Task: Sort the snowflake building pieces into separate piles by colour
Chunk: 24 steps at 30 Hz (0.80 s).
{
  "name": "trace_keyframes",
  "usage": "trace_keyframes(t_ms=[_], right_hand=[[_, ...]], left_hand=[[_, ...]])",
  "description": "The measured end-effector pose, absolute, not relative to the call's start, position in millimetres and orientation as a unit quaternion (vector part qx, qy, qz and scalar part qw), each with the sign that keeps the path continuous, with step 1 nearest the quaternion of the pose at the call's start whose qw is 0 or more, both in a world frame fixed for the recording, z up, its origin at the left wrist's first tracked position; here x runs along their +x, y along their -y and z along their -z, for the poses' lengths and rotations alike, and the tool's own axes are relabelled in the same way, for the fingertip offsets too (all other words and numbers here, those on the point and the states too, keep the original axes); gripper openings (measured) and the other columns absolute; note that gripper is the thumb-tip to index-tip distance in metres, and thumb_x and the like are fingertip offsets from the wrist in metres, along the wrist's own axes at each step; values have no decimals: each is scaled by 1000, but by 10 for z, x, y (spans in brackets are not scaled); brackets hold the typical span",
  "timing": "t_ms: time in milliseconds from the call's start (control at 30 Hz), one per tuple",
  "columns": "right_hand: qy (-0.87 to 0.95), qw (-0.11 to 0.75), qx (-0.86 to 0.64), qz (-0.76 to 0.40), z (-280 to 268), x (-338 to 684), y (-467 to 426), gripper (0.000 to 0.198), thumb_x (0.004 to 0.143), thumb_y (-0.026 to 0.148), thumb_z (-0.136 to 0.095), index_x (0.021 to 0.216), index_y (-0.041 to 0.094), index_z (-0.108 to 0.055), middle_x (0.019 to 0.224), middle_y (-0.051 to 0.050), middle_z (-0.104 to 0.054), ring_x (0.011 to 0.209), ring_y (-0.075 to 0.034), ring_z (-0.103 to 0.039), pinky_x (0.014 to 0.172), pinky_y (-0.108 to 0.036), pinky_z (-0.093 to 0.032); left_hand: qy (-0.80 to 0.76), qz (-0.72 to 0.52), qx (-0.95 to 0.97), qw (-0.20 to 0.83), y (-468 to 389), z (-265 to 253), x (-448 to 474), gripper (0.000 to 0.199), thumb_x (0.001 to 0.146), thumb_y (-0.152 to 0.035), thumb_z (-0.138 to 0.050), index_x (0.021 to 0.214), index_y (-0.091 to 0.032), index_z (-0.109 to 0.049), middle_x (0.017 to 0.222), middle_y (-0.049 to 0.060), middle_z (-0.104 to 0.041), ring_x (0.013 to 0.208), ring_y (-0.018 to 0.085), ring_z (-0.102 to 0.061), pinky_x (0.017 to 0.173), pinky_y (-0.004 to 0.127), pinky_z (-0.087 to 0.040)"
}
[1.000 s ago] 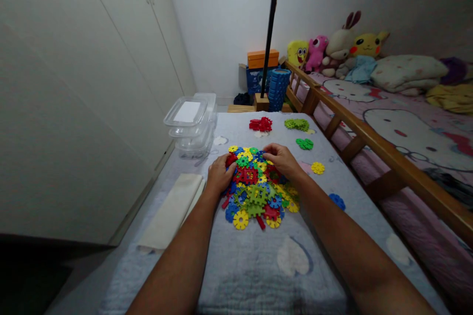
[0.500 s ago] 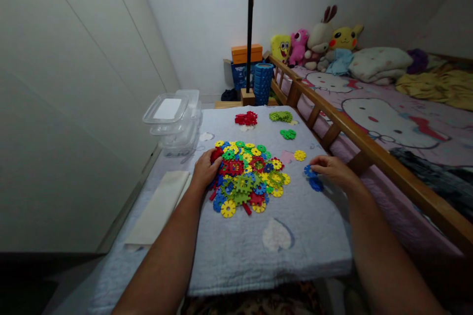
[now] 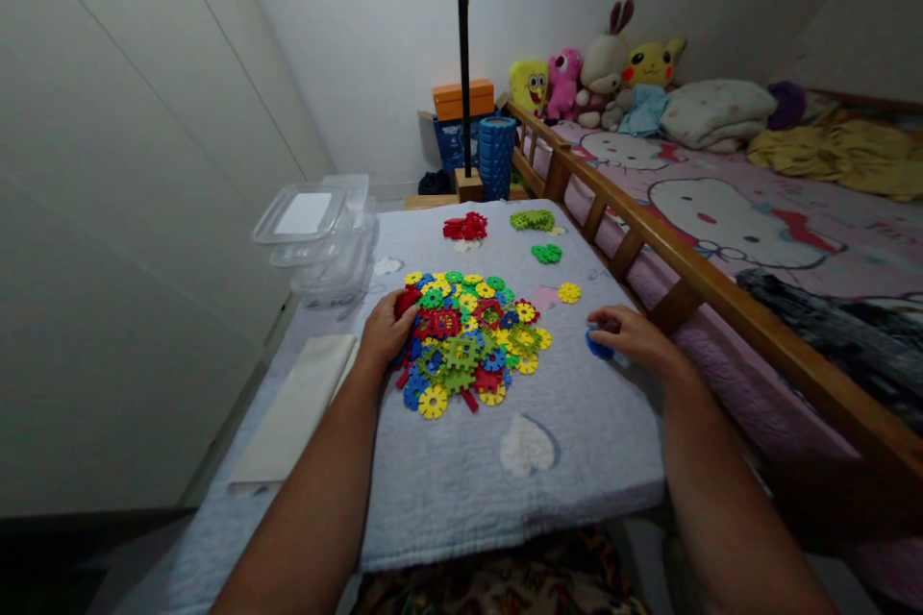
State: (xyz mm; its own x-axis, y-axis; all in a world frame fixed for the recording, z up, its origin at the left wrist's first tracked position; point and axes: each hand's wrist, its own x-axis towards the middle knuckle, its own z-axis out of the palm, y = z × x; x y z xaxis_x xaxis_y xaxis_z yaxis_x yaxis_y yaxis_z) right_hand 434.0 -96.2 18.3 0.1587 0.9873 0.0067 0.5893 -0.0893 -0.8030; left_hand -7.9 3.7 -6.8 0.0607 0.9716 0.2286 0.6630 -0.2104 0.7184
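Observation:
A mixed heap of notched plastic building discs and square pieces point(image 3: 461, 351) lies in the middle of the cloth-covered table point(image 3: 447, 500). At its left edge my left hand point(image 3: 386, 332) is closed around red building pieces point(image 3: 407, 300). My right hand point(image 3: 635, 338) is at the table's right side, fingers curved and apart, just over the blue discs point(image 3: 598, 344), which it partly hides. One yellow disc point(image 3: 569, 293) lies alone beyond that hand. Farther back are a green group point(image 3: 546, 254), a lime-green pile point(image 3: 532, 220) and a red pile point(image 3: 465, 227).
Stacked clear plastic boxes point(image 3: 317, 245) stand at the table's left, with a folded cream cloth point(image 3: 295, 413) nearer me. A wooden bed rail point(image 3: 649, 264) runs along the right side. Behind the table rise a black pole point(image 3: 464, 48) and a blue foam roller point(image 3: 497, 159).
The blue disc in my right hand has come down onto the other blue one, and the fingers have loosened. My left hand keeps its place at the heap. The view has shifted slightly.

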Motion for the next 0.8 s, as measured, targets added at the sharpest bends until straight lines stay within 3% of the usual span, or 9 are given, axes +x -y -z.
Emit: trace_keyframes(t_ms=[200,400,600,800], right_hand=[[658,292,-668,-189,-288,4192,903,22,65,34,-77,85,26,-75,92,-8,-65,90,-26,-62,85,-41,-51],[762,269,-546,-222,-428,3510,616,30,81,36,-67,108,23,-70,116,-9,-67,115,-26,-59,102,-41,-44],[757,247,-580,-174,-176,2892,468,41,90,36,-60,127,17,-60,130,-15,-61,121,-27,-54,104,-41,-40],[728,288,-608,-130,-15,2663,504,28,93,30,-52,118,21,-62,120,-12,-66,116,-27,-55,102,-43,-38]], left_hand=[[-593,-360,693,198,-28,61,-76,40,85,-40,-58,121,-21,-61,126,10,-63,120,26,-58,109,43,-43],[-586,-366,694,202,-18,51,-69,43,84,-41,-60,122,-20,-60,131,11,-61,124,27,-57,110,44,-43],[-593,-358,684,230,-12,56,-67,49,84,-43,-62,127,-19,-58,128,11,-65,118,27,-61,105,44,-47],[-594,-356,688,218,-25,69,-76,49,84,-44,-62,126,-20,-59,127,9,-67,117,26,-62,104,43,-48]])
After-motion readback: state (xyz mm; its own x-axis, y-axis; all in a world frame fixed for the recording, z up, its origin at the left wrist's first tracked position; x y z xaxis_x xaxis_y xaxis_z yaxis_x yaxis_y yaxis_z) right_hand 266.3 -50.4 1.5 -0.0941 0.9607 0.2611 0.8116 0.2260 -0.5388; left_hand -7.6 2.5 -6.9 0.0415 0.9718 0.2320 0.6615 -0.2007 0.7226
